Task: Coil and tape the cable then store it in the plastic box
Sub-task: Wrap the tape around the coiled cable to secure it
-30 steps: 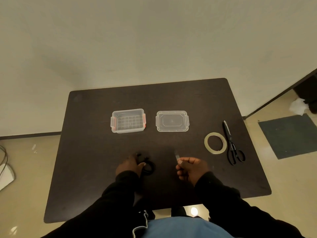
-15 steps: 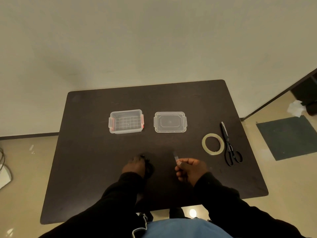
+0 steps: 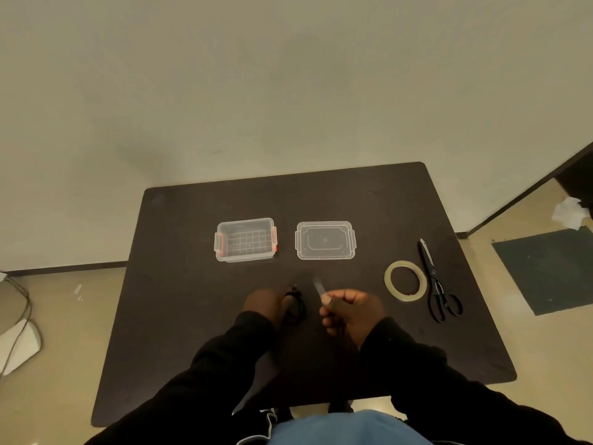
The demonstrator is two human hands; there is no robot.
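Dark table (image 3: 179,316) standing against a pale wall. Person leaning over the near edge, both arms in black sleeves.

Left hand (image 3: 261,305) lying near the middle of the near half of the table, fingers curled round the black cable (image 3: 296,308). Cable is sitting as a small coil at the right side of that hand, partly hidden by it; a short end is sticking out toward the far side. Coil appears to be at or just above the tabletop, cannot tell which.

Right hand (image 3: 351,311) hovering just right of the coil, apart from it. Fingers are clenching into a loose fist, thumb and forefinger pinching a short strip of clear tape (image 3: 318,285). Strip is pointing up and away toward the far left, its free end blurring against the dark surface.

Plastic box (image 3: 245,239) is sitting open on the far side of the hands, left of centre, clear walls, orange-red latches at both ends, nothing showing inside but its gridded floor. Clear lid (image 3: 325,240) lying flat just to the right of it, a gap between them.

Tape roll (image 3: 405,281) lying flat to the right of the right hand. Black scissors (image 3: 438,287) lying closed just right of the roll, blades pointing far, handles near.
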